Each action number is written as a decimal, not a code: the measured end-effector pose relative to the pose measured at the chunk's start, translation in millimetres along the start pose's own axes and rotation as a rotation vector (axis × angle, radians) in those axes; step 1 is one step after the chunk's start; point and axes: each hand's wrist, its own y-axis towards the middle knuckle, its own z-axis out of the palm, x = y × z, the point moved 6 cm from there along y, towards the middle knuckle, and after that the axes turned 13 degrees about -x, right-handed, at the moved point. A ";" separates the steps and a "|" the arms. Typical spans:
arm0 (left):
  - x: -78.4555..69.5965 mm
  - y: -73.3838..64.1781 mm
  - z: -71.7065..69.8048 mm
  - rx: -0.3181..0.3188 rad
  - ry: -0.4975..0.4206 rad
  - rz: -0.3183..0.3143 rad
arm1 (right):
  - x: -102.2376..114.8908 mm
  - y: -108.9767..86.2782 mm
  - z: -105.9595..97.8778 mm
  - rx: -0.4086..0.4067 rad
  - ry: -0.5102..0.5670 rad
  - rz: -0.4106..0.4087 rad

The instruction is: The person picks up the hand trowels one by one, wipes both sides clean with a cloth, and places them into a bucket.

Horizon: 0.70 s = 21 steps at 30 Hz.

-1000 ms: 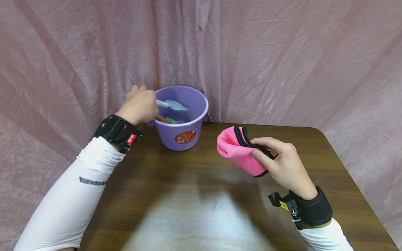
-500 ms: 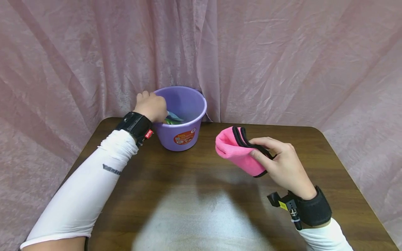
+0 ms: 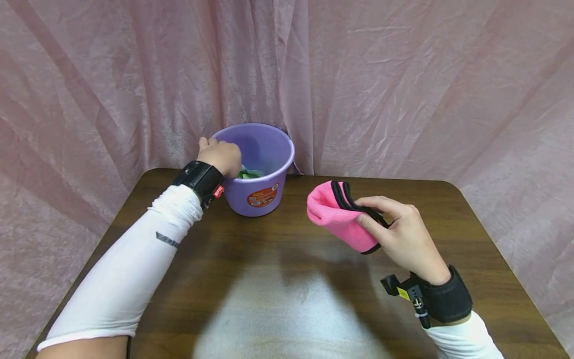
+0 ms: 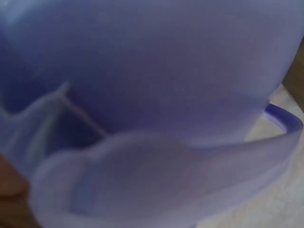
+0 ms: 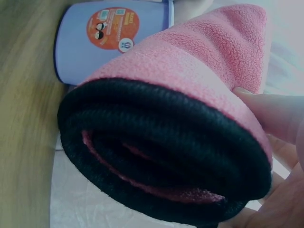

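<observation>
My left hand [image 3: 221, 158] reaches over the left rim of a purple bucket [image 3: 260, 194], and its fingertips are hidden inside. Deep in the bucket, beside that hand, parts of a light blue trowel [image 3: 249, 170] and a green tool head [image 3: 248, 175] show. Whether the fingers still grip the trowel is hidden. The left wrist view is filled by the blurred bucket wall [image 4: 166, 71]. On the right, my right hand [image 3: 405, 239] pinches a folded pink cloth [image 3: 341, 219] with black edging between thumb and fingers, above the table. The right wrist view shows the cloth's rolled black edge [image 5: 156, 114] close up.
The bucket stands at the back edge of a brown wooden table [image 3: 269, 309]. A pink velvet curtain [image 3: 381, 89] hangs right behind it. An orange label [image 3: 262, 196] faces the front of the bucket.
My left hand has moved right and down into the bucket, and the trowel it held has sunk lower, its white handle now hidden. My right hand and the cloth have hardly moved.
</observation>
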 end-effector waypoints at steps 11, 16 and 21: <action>-2.1 5.4 4.2 0.055 -0.077 0.001 | 0.0 0.0 1.0 0.003 0.011 0.013; -2.0 5.3 6.1 0.074 -0.091 0.015 | 1.4 -0.5 1.5 0.005 0.015 0.018; -3.2 4.7 2.5 0.059 -0.109 0.036 | 1.2 -0.8 1.4 0.002 0.024 0.022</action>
